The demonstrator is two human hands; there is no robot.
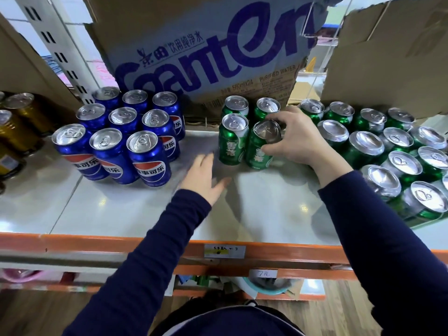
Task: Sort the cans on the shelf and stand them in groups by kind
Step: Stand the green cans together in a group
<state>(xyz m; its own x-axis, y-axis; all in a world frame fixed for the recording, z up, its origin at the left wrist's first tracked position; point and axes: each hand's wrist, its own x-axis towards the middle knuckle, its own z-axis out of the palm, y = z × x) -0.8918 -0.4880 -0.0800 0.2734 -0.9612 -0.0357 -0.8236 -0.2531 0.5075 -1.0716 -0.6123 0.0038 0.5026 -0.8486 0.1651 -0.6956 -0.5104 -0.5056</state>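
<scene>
A large cardboard box (206, 52), printed in blue with "Ganten", "PURIFIED WATER" and Chinese characters, is stood at the back of the grey shelf (121, 209), which is edged by an orange front rail (97, 243). On the right of the shelf a loose crowd of green cans (388, 154) is packed together, some apparently turned bottom up. On the left, nine blue cans (121, 132) bearing the Pepsi globe and white Chinese lettering are stood in three tidy rows, with gold cans (14, 127) beyond them at the edge of view. Between the two kinds, just in front of the box, four green ones are grouped, and the front right green can (260, 146) is clasped near its top by the curled fingers and thumb of the right hand (298, 144). The left hand (206, 175), blurred, is held low over the shelf with fingers spread and nothing in it. The cans are judged sealed and full, hence fairly heavy, with thin walls easily dented and a glossy, slippery skin, so a hold round the upper wall just under the rim is advised. The white characters on the green ones appear to read 雪花. On one tag (224, 251) the writing is illegible; on the lower tag (263, 273) "7元" is read
</scene>
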